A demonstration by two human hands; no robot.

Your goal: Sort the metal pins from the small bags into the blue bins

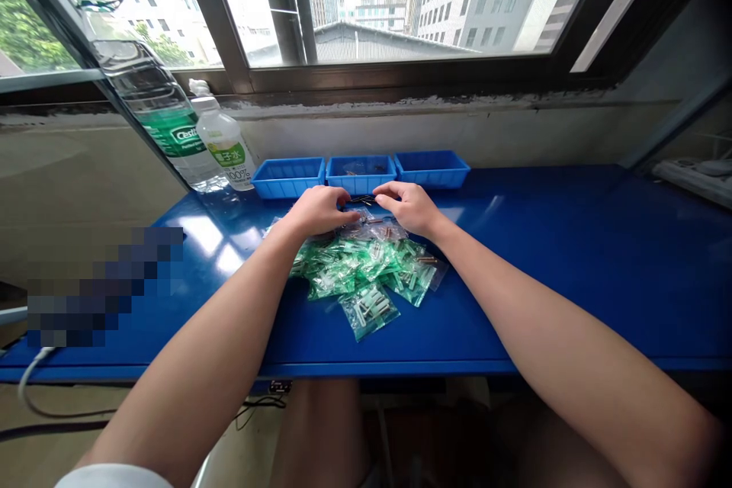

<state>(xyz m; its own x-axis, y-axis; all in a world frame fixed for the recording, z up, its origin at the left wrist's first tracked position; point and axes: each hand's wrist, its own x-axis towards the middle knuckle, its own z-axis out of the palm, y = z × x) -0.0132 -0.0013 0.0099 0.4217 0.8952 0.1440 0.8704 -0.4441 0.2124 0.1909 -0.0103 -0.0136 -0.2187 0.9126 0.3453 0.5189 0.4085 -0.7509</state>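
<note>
Small dark slender pieces lie at the far side of a heap of clear and green plastic packets, just in front of the middle blue bin. At their left end is my left hand, thumb and fingers curved but apart. From the other side my right hand reaches to the pieces, with a gap between thumb and forefinger. Whether the fingertips touch them I cannot tell. Several packets hold small whitish or copper-coloured parts. One packet of pale cylindrical pieces lies nearest me.
Three blue bins stand in a row against the wall: a left bin, a middle bin with small items inside, and a right bin. A large water bottle and a smaller bottle stand left on the blue table.
</note>
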